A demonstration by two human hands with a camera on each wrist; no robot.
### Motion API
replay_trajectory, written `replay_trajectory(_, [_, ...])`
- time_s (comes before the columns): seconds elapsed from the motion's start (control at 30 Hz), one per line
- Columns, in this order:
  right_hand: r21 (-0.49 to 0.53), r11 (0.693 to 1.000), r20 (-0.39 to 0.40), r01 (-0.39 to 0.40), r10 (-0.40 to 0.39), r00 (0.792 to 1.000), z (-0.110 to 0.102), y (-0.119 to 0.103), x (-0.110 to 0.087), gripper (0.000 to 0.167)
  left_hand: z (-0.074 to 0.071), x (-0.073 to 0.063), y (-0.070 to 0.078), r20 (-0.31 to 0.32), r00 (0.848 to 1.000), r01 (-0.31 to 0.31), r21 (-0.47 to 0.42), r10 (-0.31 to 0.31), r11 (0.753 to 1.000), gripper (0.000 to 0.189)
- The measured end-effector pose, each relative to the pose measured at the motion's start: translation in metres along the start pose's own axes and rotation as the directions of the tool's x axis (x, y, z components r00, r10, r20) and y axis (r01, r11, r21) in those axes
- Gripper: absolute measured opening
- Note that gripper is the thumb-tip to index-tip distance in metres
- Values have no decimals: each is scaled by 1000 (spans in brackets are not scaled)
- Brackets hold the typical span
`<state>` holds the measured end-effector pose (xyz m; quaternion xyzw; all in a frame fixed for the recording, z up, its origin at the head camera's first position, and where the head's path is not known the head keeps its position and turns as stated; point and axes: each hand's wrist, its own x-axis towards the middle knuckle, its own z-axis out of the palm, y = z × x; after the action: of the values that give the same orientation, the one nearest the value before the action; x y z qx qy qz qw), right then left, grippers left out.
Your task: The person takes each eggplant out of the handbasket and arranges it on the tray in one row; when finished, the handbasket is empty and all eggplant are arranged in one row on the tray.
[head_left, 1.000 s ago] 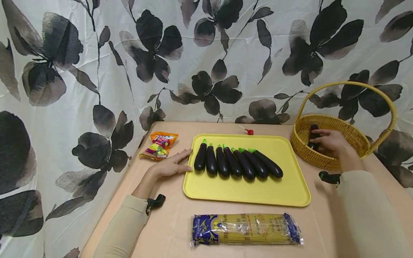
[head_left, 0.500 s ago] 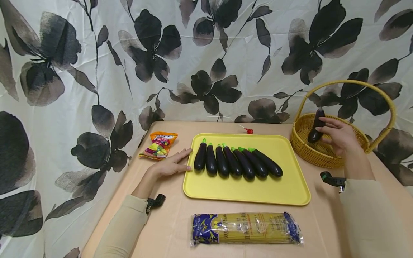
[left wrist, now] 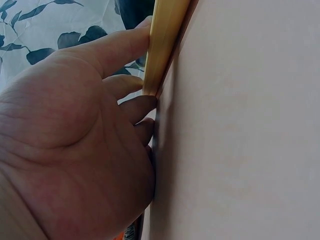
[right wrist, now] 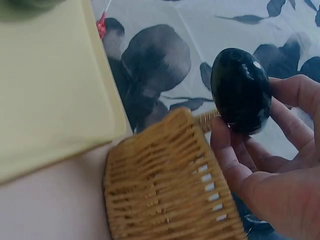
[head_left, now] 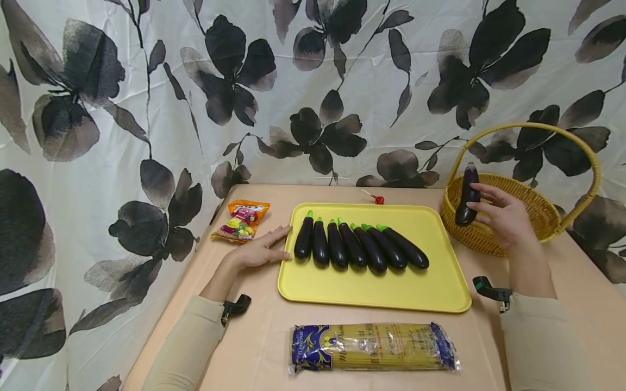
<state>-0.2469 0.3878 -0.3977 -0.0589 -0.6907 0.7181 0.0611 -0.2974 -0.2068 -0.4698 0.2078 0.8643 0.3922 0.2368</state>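
My right hand [head_left: 506,214] pinches a dark purple eggplant [head_left: 468,195] between thumb and fingers. It holds the eggplant nearly upright over the left rim of a wicker basket [head_left: 540,209]. In the right wrist view the rounded end of this eggplant [right wrist: 241,92] faces the camera, above the basket's woven wall [right wrist: 160,185]. Several more eggplants [head_left: 354,247] lie in a row on a yellow tray [head_left: 371,290], green stem ends toward the back. With fingers extended, my left hand [head_left: 254,250] touches the tray's left edge; the left wrist view shows its fingertips against the tray's side [left wrist: 165,45].
An orange snack bag [head_left: 240,220] lies beyond my left hand. A red lollipop [head_left: 378,199] is behind the tray. In front of the tray lies a long pack of spaghetti [head_left: 374,347]. The basket's tall handle [head_left: 528,126] arches above it, and a floral curtain [head_left: 313,98] hangs behind.
My right hand has lifted the eggplant from inside the basket and brought it up and left to the basket's rim. The left hand and the tray have stayed put.
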Motion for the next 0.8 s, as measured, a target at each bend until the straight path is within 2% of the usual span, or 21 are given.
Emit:
replay_trajectory(0.13, [-44,998,41,41,-39,998,9,-3,-4,59,0,0,0,4,1000,1,0,-1,1000,90])
replay_trajectory(0.33, [-196,977,124,78,-54,991,19,-2,-6,56,-1,-1,0,-2,1000,-1,-1,1,1000,89])
replay_trajectory(0.47, [-304,948,158,97,-50,986,27,2,-6,56,-1,-1,-1,0,1000,-6,-1,6,1000,89])
replay_trajectory(0.6, [-449,886,166,114,-43,985,32,4,-7,56,0,-1,1,3,1000,-3,3,3,1000,89])
replay_trajectory(0.7, [-496,857,200,141,-45,979,34,4,-7,55,0,-2,3,3,1000,5,-1,-5,1000,88])
replay_trajectory(0.8, [-510,842,246,173,-50,968,37,6,-5,55,-1,-3,3,1,1000,-1,-2,1,1000,89])
